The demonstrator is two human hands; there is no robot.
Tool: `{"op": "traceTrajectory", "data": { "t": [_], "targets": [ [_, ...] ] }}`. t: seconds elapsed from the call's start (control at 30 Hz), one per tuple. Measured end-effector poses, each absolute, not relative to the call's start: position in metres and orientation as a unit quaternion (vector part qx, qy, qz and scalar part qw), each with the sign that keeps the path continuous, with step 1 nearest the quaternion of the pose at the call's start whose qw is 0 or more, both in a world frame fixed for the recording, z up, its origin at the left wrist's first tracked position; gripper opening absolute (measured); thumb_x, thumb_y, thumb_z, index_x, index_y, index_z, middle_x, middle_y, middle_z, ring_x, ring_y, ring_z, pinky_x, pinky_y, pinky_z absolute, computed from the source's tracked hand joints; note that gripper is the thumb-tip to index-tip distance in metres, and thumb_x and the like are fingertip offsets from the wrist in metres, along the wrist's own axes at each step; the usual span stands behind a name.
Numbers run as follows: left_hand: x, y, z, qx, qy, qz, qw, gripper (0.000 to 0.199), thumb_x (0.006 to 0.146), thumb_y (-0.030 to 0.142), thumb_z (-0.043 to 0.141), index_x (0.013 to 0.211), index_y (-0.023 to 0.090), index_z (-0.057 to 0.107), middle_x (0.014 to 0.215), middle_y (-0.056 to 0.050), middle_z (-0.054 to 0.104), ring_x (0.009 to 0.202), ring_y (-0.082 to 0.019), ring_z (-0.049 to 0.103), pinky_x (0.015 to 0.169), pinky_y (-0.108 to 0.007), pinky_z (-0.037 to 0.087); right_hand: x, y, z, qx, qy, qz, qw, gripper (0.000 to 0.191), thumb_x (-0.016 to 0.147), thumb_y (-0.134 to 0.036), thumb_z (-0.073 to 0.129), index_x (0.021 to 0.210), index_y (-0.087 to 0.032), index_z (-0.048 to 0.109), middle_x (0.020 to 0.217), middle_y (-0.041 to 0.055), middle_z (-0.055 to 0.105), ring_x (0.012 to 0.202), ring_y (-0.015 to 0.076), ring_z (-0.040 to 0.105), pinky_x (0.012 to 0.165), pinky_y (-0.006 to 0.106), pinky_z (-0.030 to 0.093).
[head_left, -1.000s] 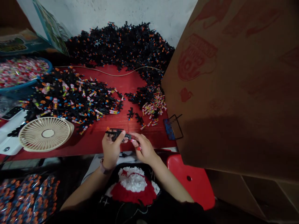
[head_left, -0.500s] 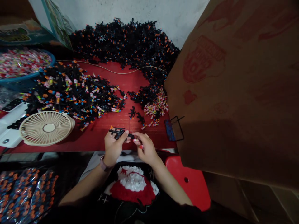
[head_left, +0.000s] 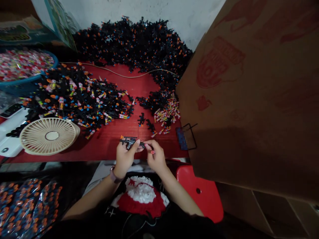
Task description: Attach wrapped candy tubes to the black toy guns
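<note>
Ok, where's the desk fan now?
In the head view, the fan sits on the left of the red table, just below the heap of black toy parts.

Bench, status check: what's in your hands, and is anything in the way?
Left hand gripping black plastic toy gun. Right hand pinching its end. Loose toy gun lies ahead, not touching.

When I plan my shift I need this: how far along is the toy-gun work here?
Filled clear bags of black-and-orange pieces lie at lower left, so some looks done. In hand: a small black toy gun, held by the left hand and pinched by the right hand. Still left: the large black heap by the wall and the mixed pile on the red table.
</note>
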State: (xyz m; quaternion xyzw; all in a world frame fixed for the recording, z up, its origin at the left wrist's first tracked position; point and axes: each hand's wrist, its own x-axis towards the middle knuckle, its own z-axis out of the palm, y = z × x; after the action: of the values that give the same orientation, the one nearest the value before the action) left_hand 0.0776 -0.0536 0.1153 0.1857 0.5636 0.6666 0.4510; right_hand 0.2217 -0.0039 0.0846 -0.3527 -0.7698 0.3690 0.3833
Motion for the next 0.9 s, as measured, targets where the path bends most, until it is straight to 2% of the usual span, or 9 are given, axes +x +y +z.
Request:
{"op": "traceTrajectory", "data": {
  "t": [0.1, 0.17, 0.27, 0.37, 0.47, 0.53, 0.67, 0.8, 0.9],
  "targets": [
    [0.046, -0.035, 0.116, 0.219, 0.571, 0.657, 0.442, 0.059, 0.061, 0.057, 0.104, 0.087, 0.014, 0.072, 0.076, -0.007, 0.078, 0.063, -0.023, 0.078, 0.062, -0.037, 0.071, 0.223, 0.012, 0.071, -0.353, -0.743, 0.445, 0.355, 0.029, 0.113, -0.037, 0.049, 0.131, -0.021, 0.066, 0.114, 0.0092, 0.077, 0.095, 0.0213, 0.074, 0.085, 0.034, 0.060],
    [0.002, -0.014, 0.130, 0.241, 0.582, 0.686, 0.363, 0.051, 0.070, 0.052, 0.100, 0.082, 0.014, 0.069, 0.072, -0.005, 0.076, 0.062, -0.020, 0.076, 0.066, -0.035, 0.070, 0.229, 0.030, 0.057, -0.388, -0.716, 0.450, 0.367, 0.038, 0.112, -0.046, 0.051, 0.137, -0.021, 0.064, 0.114, 0.0099, 0.076, 0.094, 0.0207, 0.074, 0.082, 0.032, 0.061],
    [-0.070, 0.027, 0.161, 0.236, 0.549, 0.773, 0.214, 0.038, 0.089, 0.047, 0.088, 0.087, 0.018, 0.063, 0.085, 0.000, 0.077, 0.092, -0.019, 0.081, 0.094, -0.040, 0.068, 0.240, 0.054, 0.031, -0.487, -0.675, 0.397, 0.387, 0.039, 0.110, -0.053, 0.052, 0.121, -0.019, 0.067, 0.099, 0.0094, 0.077, 0.089, 0.0229, 0.074, 0.080, 0.034, 0.061],
    [-0.097, 0.066, 0.168, 0.293, 0.545, 0.766, 0.175, 0.038, 0.091, 0.050, 0.086, 0.098, 0.020, 0.064, 0.098, -0.002, 0.079, 0.109, -0.024, 0.080, 0.103, -0.045, 0.065, 0.243, 0.067, 0.005, -0.514, -0.694, 0.352, 0.360, 0.032, 0.106, -0.045, 0.059, 0.121, -0.019, 0.070, 0.099, 0.0102, 0.078, 0.084, 0.0241, 0.073, 0.079, 0.037, 0.061],
    [-0.065, 0.093, 0.140, 0.473, 0.599, 0.610, 0.212, 0.030, 0.093, 0.044, 0.080, 0.107, 0.019, 0.071, 0.108, -0.008, 0.082, 0.111, -0.026, 0.079, 0.108, -0.048, 0.063, 0.240, 0.068, -0.012, -0.500, -0.744, 0.284, 0.340, 0.035, 0.099, -0.018, 0.059, 0.131, -0.018, 0.072, 0.116, 0.0152, 0.079, 0.104, 0.0275, 0.074, 0.097, 0.043, 0.060],
    [-0.032, 0.107, 0.113, 0.605, 0.606, 0.469, 0.215, 0.021, 0.094, 0.023, 0.072, 0.115, 0.019, 0.077, 0.130, -0.013, 0.081, 0.131, -0.029, 0.072, 0.121, -0.052, 0.053, 0.240, 0.067, -0.018, -0.492, -0.764, 0.259, 0.328, 0.046, 0.092, -0.006, 0.057, 0.134, -0.018, 0.072, 0.124, 0.0161, 0.077, 0.114, 0.0282, 0.072, 0.105, 0.045, 0.058],
    [0.008, 0.129, 0.077, 0.772, 0.607, 0.121, 0.143, 0.056, 0.095, -0.002, 0.049, 0.140, 0.021, 0.073, 0.169, -0.013, 0.056, 0.163, -0.030, 0.043, 0.134, -0.058, 0.030, 0.245, 0.066, -0.021, -0.484, -0.771, 0.265, 0.317, 0.042, 0.092, -0.004, 0.057, 0.126, -0.021, 0.073, 0.126, 0.0130, 0.072, 0.111, 0.0259, 0.071, 0.098, 0.039, 0.060],
    [0.008, 0.131, 0.068, 0.764, 0.629, 0.050, 0.134, 0.044, 0.101, 0.003, 0.044, 0.129, 0.016, 0.076, 0.146, -0.022, 0.071, 0.147, -0.034, 0.057, 0.124, -0.056, 0.040, 0.245, 0.064, -0.024, -0.485, -0.773, 0.247, 0.325, 0.018, 0.096, -0.015, 0.059, 0.108, -0.021, 0.071, 0.117, 0.0118, 0.066, 0.110, 0.0278, 0.068, 0.101, 0.043, 0.058],
    [-0.002, 0.116, 0.069, 0.748, 0.646, 0.063, 0.138, 0.029, 0.099, 0.006, 0.051, 0.111, 0.011, 0.076, 0.126, -0.026, 0.074, 0.133, -0.036, 0.063, 0.118, -0.052, 0.044, 0.243, 0.064, -0.028, -0.486, -0.757, 0.236, 0.369, 0.014, 0.098, -0.017, 0.054, 0.105, -0.021, 0.065, 0.112, 0.0123, 0.065, 0.112, 0.0289, 0.066, 0.103, 0.045, 0.056]
  ]
}}
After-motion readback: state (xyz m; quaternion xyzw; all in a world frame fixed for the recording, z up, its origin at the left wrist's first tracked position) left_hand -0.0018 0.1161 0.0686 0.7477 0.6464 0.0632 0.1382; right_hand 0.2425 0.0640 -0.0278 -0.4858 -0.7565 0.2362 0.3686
